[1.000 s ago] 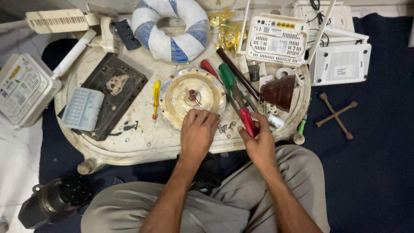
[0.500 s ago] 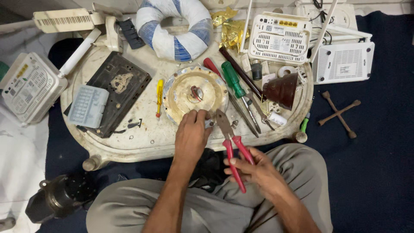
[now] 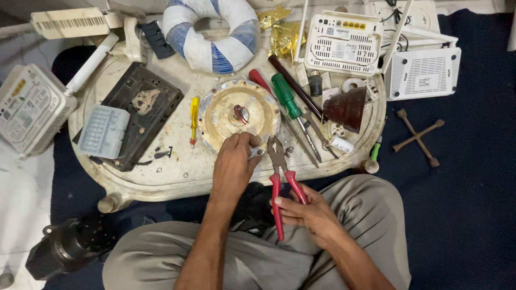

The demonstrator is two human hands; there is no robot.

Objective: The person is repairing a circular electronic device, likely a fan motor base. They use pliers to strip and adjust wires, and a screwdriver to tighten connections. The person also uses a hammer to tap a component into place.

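Cluttered white tray (image 3: 177, 172), disc (image 3: 236, 115), screwdrivers (image 3: 285, 94)

A single head-worn camera looks almost straight down from above the seated person's lap. It faces forward over the knees, so the low oval bench (image 3: 177, 177) fills the upper frame beyond the hands. The view is close: forearms enter from the bottom edge, and dark carpet (image 3: 462, 204) shows right of the hands.

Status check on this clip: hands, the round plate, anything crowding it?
Left hand gripping the round metal plate at its near rim. Right hand holding red-handled pliers, nose near that rim. Screwdrivers crowd the plate's right side.
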